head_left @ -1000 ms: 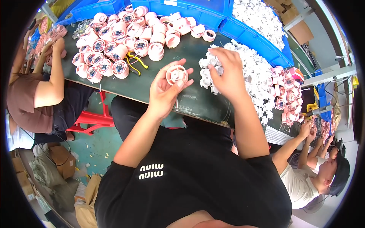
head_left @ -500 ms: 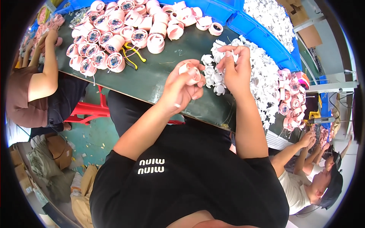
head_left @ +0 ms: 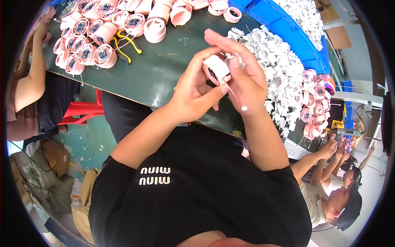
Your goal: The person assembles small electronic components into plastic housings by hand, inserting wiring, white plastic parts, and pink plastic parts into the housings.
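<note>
Hands [head_left: 193, 94] [head_left: 250, 82] around pink cylinder [head_left: 221, 67], axis slanted, dark face [head_left: 212, 75] lower-left

Pink round housing [head_left: 219, 67] tilted, dark inside; wire [head_left: 234, 94] dangling; white piece [head_left: 238, 57] just beside.

The right hand [head_left: 250, 82], which had been over the heap of white pieces [head_left: 279, 72] a second earlier, came across to the left hand [head_left: 190, 99] and brought a small white piece [head_left: 238, 60] up against the pink housing [head_left: 217, 69]. The housing was turned from facing upward to lying on its side, its dark inner face now visible, and its thin wire [head_left: 235, 95] swung out toward the right wrist.
</note>
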`<state>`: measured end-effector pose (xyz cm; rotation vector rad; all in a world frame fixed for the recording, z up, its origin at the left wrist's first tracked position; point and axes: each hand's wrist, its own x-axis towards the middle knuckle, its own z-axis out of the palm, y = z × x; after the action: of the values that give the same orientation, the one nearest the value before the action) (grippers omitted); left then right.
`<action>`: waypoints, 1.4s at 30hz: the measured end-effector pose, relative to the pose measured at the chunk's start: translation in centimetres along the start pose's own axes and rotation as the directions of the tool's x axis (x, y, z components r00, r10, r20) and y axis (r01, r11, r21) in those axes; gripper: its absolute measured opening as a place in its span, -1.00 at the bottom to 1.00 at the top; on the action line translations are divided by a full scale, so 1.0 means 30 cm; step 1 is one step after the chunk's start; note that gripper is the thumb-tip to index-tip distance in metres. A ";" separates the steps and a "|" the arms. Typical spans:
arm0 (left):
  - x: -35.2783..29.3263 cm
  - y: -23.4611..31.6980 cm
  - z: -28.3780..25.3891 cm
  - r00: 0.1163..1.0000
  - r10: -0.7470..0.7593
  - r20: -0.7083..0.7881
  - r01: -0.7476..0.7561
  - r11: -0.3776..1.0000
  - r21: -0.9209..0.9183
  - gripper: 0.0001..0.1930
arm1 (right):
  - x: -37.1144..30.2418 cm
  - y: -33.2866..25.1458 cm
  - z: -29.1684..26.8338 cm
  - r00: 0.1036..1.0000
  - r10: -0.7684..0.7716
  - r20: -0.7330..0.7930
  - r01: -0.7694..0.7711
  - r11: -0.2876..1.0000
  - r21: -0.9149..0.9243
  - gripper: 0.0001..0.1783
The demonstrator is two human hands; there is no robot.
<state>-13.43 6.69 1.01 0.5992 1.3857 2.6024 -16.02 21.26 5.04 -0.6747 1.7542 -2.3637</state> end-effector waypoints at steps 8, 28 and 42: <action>-0.009 -0.014 -0.004 0.997 0.075 0.011 -0.076 0.997 0.021 -0.23 | 0.005 0.003 -0.001 1.000 -0.012 -0.005 0.012 0.999 0.053 -0.46; -0.020 -0.059 -0.031 0.982 0.174 0.070 -0.178 0.983 0.044 -0.34 | -0.006 0.024 0.029 0.999 0.011 -0.046 -0.012 1.000 -0.016 -0.42; -0.022 -0.058 -0.012 0.956 0.288 0.058 -0.290 0.956 0.036 -0.32 | -0.004 0.038 0.055 0.985 -0.174 0.013 0.174 0.984 -0.033 -0.35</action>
<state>-13.08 7.21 -0.78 0.9352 1.4386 2.7573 -15.39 19.48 4.32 -0.8780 1.8030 -2.4402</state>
